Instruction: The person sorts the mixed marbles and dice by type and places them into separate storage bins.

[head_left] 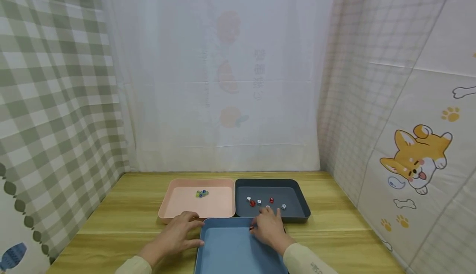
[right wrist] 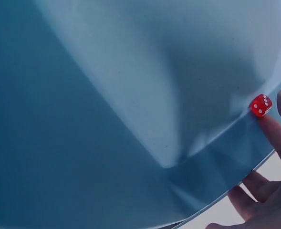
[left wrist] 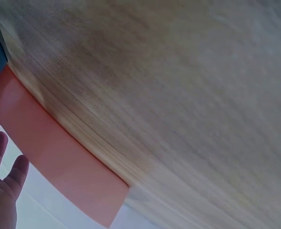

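My right hand (head_left: 268,226) is at the far wall of the blue tray (head_left: 234,249). Thumb and index finger pinch a red die (right wrist: 261,105) with white pips by that wall; the other fingers reach past the rim. My left hand (head_left: 177,234) rests at the blue tray's left rim, fingers spread and holding nothing. In the left wrist view its fingers (left wrist: 17,174) show beside the pink tray's wall. Several white and red dice (head_left: 259,202) lie in the dark grey tray (head_left: 297,195), some close to my right fingertips.
Left of the dark tray, the pink tray (head_left: 174,195) holds a small cluster of green and blue marbles (head_left: 202,193). All three trays stand together on a wood-grain table (head_left: 338,232). Cloth curtains hang behind and along both sides.
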### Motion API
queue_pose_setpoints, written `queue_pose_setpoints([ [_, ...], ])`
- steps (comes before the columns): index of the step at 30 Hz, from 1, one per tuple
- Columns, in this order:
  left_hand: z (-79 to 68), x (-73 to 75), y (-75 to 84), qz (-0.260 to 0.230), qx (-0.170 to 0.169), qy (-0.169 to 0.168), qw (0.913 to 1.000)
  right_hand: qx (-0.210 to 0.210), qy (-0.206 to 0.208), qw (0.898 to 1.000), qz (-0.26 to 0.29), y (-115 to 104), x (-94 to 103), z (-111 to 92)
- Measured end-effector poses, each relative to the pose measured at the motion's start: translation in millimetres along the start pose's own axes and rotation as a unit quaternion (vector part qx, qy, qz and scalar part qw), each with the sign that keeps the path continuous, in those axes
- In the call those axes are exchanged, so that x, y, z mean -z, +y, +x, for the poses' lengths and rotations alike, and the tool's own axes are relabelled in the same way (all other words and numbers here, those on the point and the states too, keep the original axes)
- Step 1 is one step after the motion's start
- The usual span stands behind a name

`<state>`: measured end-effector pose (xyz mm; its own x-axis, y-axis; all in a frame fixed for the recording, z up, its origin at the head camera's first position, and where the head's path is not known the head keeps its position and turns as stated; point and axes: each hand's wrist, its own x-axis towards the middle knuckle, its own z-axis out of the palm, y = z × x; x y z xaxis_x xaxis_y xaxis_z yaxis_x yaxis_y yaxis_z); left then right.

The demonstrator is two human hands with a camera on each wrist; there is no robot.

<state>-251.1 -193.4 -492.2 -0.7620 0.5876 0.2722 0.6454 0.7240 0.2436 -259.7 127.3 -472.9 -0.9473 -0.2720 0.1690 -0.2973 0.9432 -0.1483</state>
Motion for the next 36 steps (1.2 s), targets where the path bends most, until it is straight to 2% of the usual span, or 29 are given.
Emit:
queue_pose_setpoints([
  [8,0.6,0.0,0.6,-0.004,-0.009,0.006,0.9999,0.004,0.000,1.000,0.016,-2,0.7,-1],
  [19,0.1,-0.3,1.1,0.001,-0.008,0.003,1.0000,0.002,-0.011,1.000,0.002,-3,-4.0,1],
  [30,-0.6,-0.6,-0.9,0.009,-0.015,0.015,0.9997,0.020,-0.013,0.999,0.045,-13,16.4,7],
  [36,-0.7,-3.8,-2.4,0.008,-0.017,0.016,0.9997,0.009,-0.008,0.998,0.056,-8,24.7,11],
])
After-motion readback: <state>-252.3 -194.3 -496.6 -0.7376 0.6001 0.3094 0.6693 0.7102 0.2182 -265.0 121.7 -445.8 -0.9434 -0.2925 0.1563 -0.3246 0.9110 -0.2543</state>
